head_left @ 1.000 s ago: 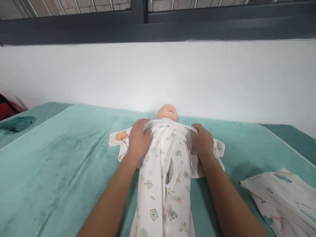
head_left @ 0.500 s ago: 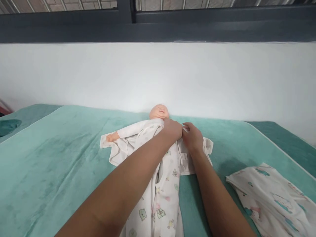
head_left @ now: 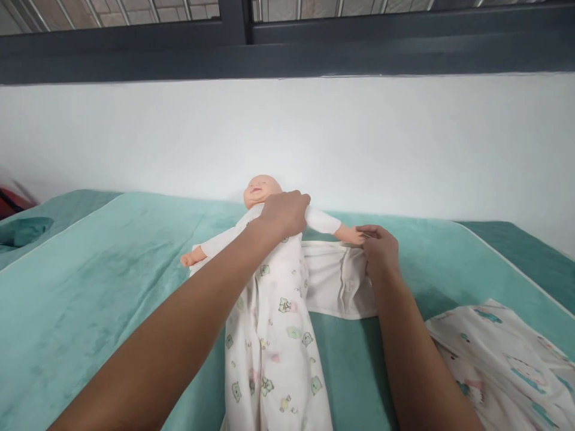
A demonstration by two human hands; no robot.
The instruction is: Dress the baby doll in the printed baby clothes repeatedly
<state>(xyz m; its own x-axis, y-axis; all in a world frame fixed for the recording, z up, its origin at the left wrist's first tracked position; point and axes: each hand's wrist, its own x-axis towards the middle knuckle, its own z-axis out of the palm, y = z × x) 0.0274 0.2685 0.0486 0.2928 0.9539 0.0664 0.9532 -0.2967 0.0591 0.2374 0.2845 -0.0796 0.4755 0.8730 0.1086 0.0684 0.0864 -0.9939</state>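
A baby doll (head_left: 262,190) lies on its back, its white-sleeved arms spread to either side. Over its body is a white romper (head_left: 276,323) printed with small green bears. My left hand (head_left: 285,212) is closed at the doll's shoulder, beside the neck; its fingertips are partly hidden, and it seems to grip the romper's upper edge. My right hand (head_left: 381,248) pinches the doll's hand (head_left: 353,234) on the right, its fingertips at the doll's fingers. Beneath that arm a plain white flap of cloth (head_left: 339,281) lies spread, its far end partly behind my right hand.
A folded white printed cloth (head_left: 512,353) lies at the lower right. The teal bed cover (head_left: 112,287) runs back to a white wall (head_left: 135,137), with a dark window frame (head_left: 135,57) above. Something red (head_left: 11,200) shows at the far left.
The doll's body and head have shifted left in view. Its right-side arm, hidden before, now shows stretched out. My hands have moved apart, the left to the left, the right to the right.
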